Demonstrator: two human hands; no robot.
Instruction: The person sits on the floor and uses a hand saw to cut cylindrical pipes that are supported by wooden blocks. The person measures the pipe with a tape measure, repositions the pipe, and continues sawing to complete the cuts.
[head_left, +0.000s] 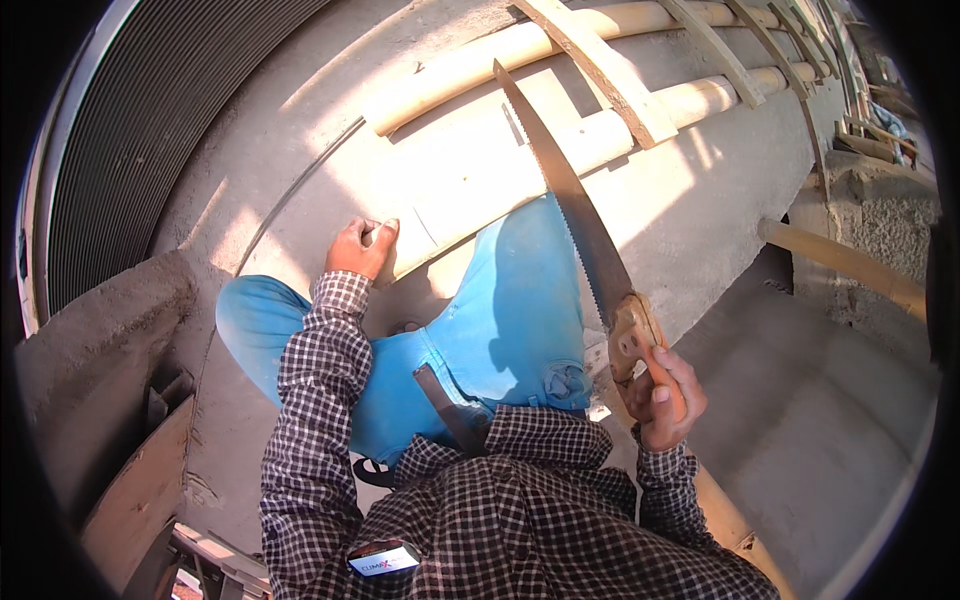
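My right hand [672, 402] is wrapped round the wooden handle of a handsaw [580, 215]. The long brown toothed blade points up and away from me, raised in front of the poles. My left hand [362, 250] is curled closed at the near end of a pale round wooden pole [465, 190]. Whatever its fingers may hold is hidden. A thin dark line crosses the pole just right of that hand. Strong sunlight washes out part of the pole's surface. My knee, in blue trousers [520, 280], is beside the pole.
A second round pole [470, 75] lies farther off, with several flat wooden slats [600, 75] across both. A thin dark rod [300, 190] lies on the concrete floor [230, 190]. A corrugated shutter [170, 110] stands left; a lower concrete level [800, 400] lies right, with another pole [850, 265] jutting over it.
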